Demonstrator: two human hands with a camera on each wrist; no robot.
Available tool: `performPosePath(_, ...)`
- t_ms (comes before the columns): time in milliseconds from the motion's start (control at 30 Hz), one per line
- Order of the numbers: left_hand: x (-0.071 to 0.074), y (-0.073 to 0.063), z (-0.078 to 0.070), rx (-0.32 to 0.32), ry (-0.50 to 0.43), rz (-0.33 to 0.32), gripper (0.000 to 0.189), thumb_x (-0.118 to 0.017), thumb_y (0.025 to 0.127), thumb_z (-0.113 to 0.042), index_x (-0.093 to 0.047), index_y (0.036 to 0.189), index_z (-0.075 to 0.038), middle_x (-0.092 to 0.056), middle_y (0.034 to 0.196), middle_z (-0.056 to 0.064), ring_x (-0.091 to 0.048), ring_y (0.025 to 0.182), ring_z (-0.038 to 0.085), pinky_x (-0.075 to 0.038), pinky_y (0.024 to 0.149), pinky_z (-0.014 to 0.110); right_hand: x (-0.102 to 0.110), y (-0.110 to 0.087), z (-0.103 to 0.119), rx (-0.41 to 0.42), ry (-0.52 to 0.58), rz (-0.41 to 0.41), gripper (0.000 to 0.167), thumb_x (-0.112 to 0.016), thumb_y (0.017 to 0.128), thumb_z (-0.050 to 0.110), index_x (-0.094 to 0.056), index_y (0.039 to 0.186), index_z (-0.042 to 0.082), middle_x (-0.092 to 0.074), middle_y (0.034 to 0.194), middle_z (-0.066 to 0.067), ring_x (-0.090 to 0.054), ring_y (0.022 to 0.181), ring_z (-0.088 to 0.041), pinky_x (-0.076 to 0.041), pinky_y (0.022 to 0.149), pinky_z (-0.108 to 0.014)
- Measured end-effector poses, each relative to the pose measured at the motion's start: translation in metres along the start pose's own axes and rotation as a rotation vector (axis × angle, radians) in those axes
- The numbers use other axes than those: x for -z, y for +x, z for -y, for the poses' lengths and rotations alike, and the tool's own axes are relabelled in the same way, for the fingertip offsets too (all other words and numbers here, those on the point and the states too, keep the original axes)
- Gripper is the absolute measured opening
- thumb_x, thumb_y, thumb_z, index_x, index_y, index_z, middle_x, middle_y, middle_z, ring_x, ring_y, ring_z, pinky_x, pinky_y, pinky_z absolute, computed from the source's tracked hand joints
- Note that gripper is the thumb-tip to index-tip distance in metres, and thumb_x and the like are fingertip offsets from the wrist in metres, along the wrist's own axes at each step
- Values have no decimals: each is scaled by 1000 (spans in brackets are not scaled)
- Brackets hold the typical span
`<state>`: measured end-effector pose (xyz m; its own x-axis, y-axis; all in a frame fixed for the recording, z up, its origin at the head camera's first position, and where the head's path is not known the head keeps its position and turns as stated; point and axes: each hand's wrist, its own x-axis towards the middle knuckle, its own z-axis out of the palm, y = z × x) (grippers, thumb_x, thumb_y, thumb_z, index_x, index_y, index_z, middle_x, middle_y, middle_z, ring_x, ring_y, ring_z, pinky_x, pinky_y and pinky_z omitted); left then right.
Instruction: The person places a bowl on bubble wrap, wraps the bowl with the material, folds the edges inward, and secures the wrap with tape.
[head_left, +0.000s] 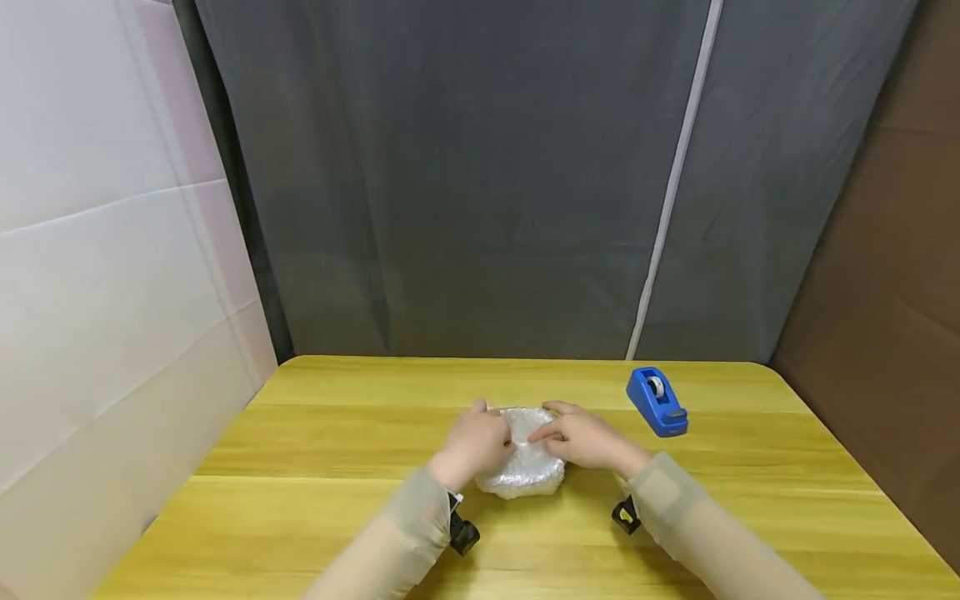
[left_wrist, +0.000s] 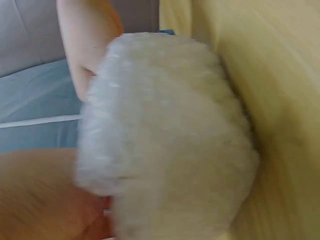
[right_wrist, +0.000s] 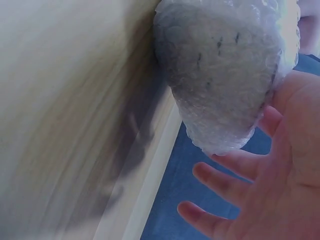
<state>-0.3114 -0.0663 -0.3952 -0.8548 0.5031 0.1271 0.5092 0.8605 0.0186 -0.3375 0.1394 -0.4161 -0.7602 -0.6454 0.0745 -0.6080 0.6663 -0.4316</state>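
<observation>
A rounded bundle in bubble wrap (head_left: 525, 471) rests on the table between both hands. In the right wrist view its wrapped side (right_wrist: 220, 65) is bowl-shaped, with small dark marks showing through the plastic. My left hand (head_left: 480, 442) lies at its upper left, fingers curled down onto the wrap; the left wrist view hides the fingertips behind the bundle (left_wrist: 170, 135). From the other side, my right hand (head_left: 588, 437) touches the top edge of the wrap. Several of its fingers are spread and fairly straight in the right wrist view, alongside the bundle.
A blue tape dispenser (head_left: 660, 404) with a roll of tape stands on the wooden table (head_left: 337, 433), to the right and behind the bundle. A grey curtain (head_left: 465, 183) hangs behind the table, a white panel (head_left: 112, 250) at left and a brown one (head_left: 885, 292) at right.
</observation>
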Motion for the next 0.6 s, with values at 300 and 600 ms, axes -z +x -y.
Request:
performPosePath(300,12,-1,17,24,-381,31,29,-59,95,-15,-69,69,-7,-56,59,-3,-47,55,12,-45,58,31,1,-3,-8,17,35,-13,29,-56,97,19,-68,122,12,-39,145,-26,-41,130,-43,-39,101,-58)
performPosePath(600,44,0,50,189,-470,-119,39,-49,101,-30,-61,130,-7,-60,130,12,-56,119,32,-43,101,48,28,-17,-25,-51,11,-158,53,-62,95,26,-48,143,8,-40,146,-23,-37,133,-44,-33,105,-62)
